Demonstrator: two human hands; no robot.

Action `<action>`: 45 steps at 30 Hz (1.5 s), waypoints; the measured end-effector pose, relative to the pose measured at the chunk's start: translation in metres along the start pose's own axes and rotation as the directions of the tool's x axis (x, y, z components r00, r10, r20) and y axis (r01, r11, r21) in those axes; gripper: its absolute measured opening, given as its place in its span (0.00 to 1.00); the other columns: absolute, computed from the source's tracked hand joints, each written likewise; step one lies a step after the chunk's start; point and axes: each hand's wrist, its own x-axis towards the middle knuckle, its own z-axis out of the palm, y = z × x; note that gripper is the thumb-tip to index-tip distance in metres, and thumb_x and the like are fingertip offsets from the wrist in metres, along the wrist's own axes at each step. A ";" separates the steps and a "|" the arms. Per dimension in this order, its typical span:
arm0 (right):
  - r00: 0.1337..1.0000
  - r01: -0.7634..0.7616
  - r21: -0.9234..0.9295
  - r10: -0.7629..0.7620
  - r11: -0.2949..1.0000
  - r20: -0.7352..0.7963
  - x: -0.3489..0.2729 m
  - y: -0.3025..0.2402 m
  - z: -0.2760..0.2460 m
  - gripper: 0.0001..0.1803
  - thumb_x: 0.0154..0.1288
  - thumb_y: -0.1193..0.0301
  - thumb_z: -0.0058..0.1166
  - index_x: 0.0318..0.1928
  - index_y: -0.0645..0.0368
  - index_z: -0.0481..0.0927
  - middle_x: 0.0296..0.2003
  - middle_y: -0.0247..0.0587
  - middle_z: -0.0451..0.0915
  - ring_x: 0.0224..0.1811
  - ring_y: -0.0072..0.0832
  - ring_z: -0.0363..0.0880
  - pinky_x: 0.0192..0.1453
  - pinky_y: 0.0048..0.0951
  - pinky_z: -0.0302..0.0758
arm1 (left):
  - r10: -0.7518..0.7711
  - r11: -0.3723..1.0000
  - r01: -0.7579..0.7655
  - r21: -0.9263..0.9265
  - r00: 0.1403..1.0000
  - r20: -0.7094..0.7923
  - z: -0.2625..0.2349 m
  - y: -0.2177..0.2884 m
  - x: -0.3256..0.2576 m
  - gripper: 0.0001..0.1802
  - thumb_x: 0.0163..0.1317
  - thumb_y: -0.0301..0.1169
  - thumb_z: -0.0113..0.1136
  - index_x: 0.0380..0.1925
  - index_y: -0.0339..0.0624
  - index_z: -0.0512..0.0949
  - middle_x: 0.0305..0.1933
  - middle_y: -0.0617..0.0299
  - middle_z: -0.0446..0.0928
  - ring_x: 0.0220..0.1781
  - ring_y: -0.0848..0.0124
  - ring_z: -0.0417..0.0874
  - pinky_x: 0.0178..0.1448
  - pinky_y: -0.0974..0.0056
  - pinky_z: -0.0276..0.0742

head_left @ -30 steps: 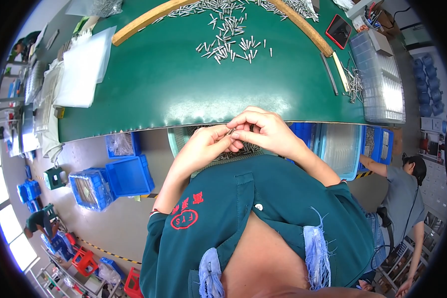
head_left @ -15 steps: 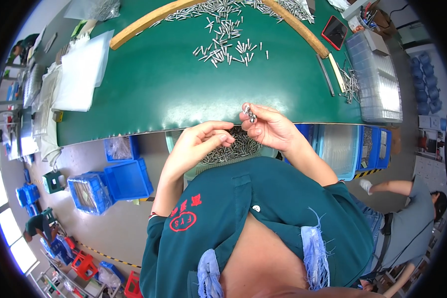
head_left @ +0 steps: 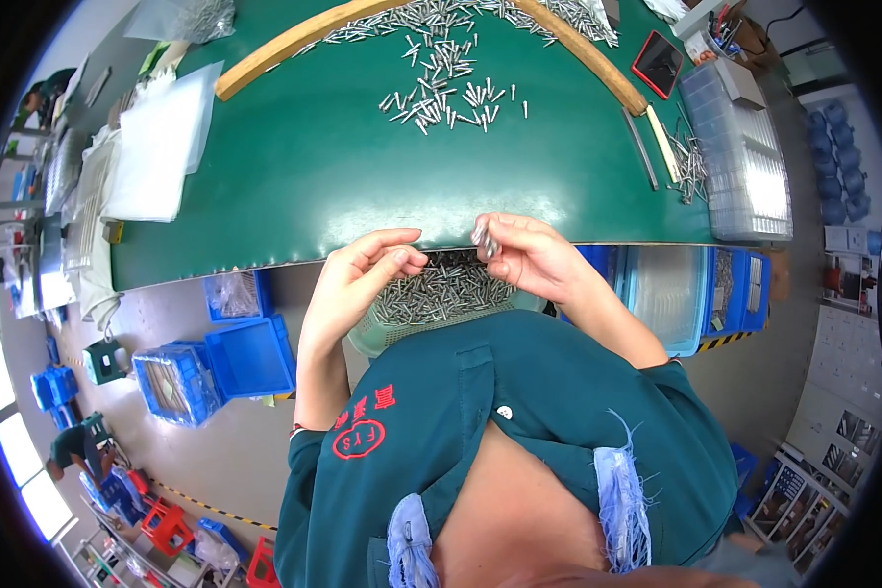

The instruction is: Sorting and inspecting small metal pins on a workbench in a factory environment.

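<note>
The left hand (head_left: 367,269) hovers loose and empty at nine o'clock of the basket of metal pins (head_left: 441,294), while the right hand (head_left: 529,257) pinches what looks like a few pins (head_left: 484,240) at the green table (head_left: 294,186) edge, probably sorting, wanting careful fingertip control next.

Factory assembly shop: green workbench (head_left: 294,167) w/ loose metal pins (head_left: 446,83), blue parts bins (head_left: 250,355) on floor.
</note>
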 end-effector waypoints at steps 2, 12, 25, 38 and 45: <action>0.991 0.062 -0.582 -0.120 0.811 -0.062 -0.005 -0.003 0.013 0.09 0.67 0.70 0.54 0.43 0.62 0.79 0.37 0.33 0.77 0.35 0.15 0.75 0.39 0.19 0.74 | -0.010 1.000 0.010 0.012 1.000 -0.009 -0.002 -0.003 0.002 0.16 0.69 0.27 0.51 0.53 0.31 0.74 0.41 0.56 0.82 0.42 0.72 0.81 0.50 0.68 0.77; 0.916 0.180 -0.950 -0.394 0.254 0.068 0.001 -0.020 0.014 0.11 0.65 0.70 0.56 0.45 0.60 0.80 0.39 0.31 0.78 0.40 0.16 0.75 0.42 0.22 0.73 | 0.042 0.989 -0.035 0.147 0.998 -0.045 -0.006 -0.003 0.027 0.16 0.68 0.29 0.52 0.51 0.31 0.75 0.41 0.56 0.82 0.44 0.73 0.81 0.52 0.68 0.76; 0.639 -0.217 -0.829 -0.718 -0.515 0.278 0.066 -0.051 -0.001 0.17 0.63 0.64 0.56 0.53 0.48 0.78 0.38 0.37 0.74 0.37 0.34 0.79 0.40 0.34 0.76 | 0.646 0.140 -0.075 0.987 0.763 -0.034 0.024 -0.004 0.150 0.19 0.50 0.40 0.66 0.41 0.43 0.80 0.44 0.61 0.77 0.45 0.61 0.77 0.48 0.57 0.74; 0.722 -0.072 -0.908 -0.650 -0.412 0.238 0.042 -0.038 0.001 0.10 0.59 0.64 0.60 0.41 0.49 0.82 0.35 0.32 0.76 0.34 0.26 0.79 0.39 0.28 0.76 | 0.586 0.301 -0.314 0.900 0.806 0.085 0.016 -0.009 0.103 0.17 0.54 0.32 0.64 0.45 0.45 0.78 0.47 0.61 0.75 0.50 0.60 0.74 0.53 0.59 0.70; 0.655 -0.010 -0.847 -0.643 -0.531 0.396 0.050 -0.041 0.001 0.11 0.59 0.70 0.55 0.44 0.51 0.80 0.42 0.34 0.75 0.46 0.32 0.77 0.47 0.34 0.76 | 0.524 0.275 -0.206 0.939 0.851 0.033 0.020 -0.007 0.100 0.18 0.54 0.33 0.64 0.46 0.44 0.78 0.48 0.59 0.75 0.51 0.60 0.73 0.54 0.59 0.69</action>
